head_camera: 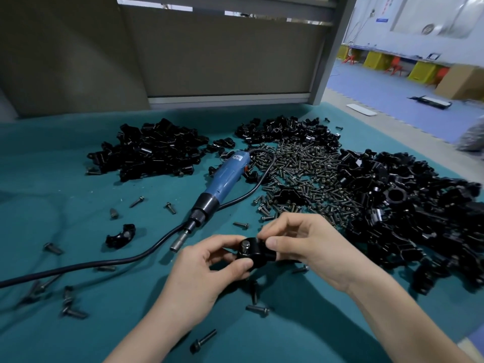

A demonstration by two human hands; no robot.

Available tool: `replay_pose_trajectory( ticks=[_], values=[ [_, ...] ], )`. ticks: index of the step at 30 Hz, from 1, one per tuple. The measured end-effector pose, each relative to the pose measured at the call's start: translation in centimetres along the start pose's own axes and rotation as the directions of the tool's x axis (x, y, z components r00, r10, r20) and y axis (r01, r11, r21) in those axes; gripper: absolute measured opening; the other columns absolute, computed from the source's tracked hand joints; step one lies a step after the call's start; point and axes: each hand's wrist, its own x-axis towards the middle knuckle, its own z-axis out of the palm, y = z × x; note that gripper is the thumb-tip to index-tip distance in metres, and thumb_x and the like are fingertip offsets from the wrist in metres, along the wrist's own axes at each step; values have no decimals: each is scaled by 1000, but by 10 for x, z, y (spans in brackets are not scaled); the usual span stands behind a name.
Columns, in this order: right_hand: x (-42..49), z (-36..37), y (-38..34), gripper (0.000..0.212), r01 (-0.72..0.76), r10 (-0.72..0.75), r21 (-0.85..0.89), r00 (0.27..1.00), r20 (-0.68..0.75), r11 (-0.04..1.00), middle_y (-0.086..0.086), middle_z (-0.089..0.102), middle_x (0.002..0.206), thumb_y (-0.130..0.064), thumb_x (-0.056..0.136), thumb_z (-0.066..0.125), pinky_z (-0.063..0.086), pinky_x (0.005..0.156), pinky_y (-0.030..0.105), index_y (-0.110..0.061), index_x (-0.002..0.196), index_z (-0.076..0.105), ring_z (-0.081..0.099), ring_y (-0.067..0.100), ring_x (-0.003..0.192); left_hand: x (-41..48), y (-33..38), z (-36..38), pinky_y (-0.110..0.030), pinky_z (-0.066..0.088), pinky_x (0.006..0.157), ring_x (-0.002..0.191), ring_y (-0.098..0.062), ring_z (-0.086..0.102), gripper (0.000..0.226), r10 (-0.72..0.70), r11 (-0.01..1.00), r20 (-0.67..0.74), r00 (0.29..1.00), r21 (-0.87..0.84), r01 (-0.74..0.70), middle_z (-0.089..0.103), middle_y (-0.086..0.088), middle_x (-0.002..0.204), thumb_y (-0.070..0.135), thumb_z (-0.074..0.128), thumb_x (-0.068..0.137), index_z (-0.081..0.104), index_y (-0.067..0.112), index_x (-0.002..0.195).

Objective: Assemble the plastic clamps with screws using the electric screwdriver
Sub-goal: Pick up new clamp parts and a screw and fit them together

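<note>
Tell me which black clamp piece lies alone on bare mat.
The curved half left of the screwdriver tip; the others are heaped, among screws, or held.

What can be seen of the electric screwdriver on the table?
The electric screwdriver lies on the teal table cover, unheld. Its blue plastic body bears a white label; a black collar narrows to a metal tip pointing toward the person. A black cable leaves its far end, beside the screw pile, and curves back past the tip.

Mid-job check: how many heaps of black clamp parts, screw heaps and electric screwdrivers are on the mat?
Black clamp heaps: 3 (left heap, back heap, right heap)
Screw heap: 1
Electric screwdriver: 1
Total: 5
</note>
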Motion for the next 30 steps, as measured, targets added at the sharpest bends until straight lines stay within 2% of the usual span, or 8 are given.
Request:
replay_pose_trajectory(
  ticks=[8,11,14,17,20,24,27,30],
  values=[
    [5,2,-3,21,-266,237,211,959,153,941,17,68,85,-16,80,66,59,62,29,-3,96,67,68,26,69,2,-1,0,-26,58,71,73,-7,68,29,26,999,-15,1000,-22,-26,73,3,79,21,76,64,77,35,88],
    [7,8,-2,23,-241,206,286,967,147,927,21,68,90,-14,80,64,59,62,29,1,98,68,70,30,67,1,2,1,-29,60,71,72,-5,65,33,86,995,-74,994,62,-82,73,9,82,11,77,71,76,41,87],
    [7,14,-9,19,-180,141,288,978,152,941,17,68,79,-12,80,62,57,59,27,1,92,69,67,28,62,-3,10,-1,-29,59,70,73,-4,61,30,248,956,-107,963,189,-226,69,13,91,35,77,70,72,44,98],
    [9,20,-22,10,-161,99,306,973,208,938,8,67,71,-11,83,62,55,58,24,-6,84,71,64,22,60,-5,14,-4,-16,43,81,86,-3,53,45,449,823,-130,884,446,-353,59,20,98,60,65,77,57,52,120],
    [13,32,-30,14,-205,104,332,949,297,921,8,69,83,-14,82,63,56,62,24,-8,91,71,67,19,66,-5,16,-6,-33,43,90,104,-10,53,57,528,744,-110,842,537,-397,52,22,107,74,51,77,46,53,130],
    [21,49,-31,17,-274,158,315,924,348,909,4,69,87,-20,75,70,56,61,22,-14,91,72,67,15,66,-5,15,-12,-42,48,87,101,-8,58,57,537,777,-197,820,494,-390,62,17,106,84,42,75,53,50,120],
    [27,56,-31,11,-314,196,347,921,336,883,3,69,83,-20,74,69,56,58,22,-16,83,74,66,15,66,-5,18,-14,-40,53,83,97,-18,64,50,500,846,-233,834,338,-412,65,9,102,81,50,75,60,47,110],
    [31,62,-33,14,-340,191,389,908,374,856,7,67,82,-18,74,69,55,56,24,-10,86,69,66,20,64,-4,19,-14,-50,54,82,97,-26,66,44,466,883,-266,844,207,-422,65,2,103,77,54,76,63,45,104]
  ],
)
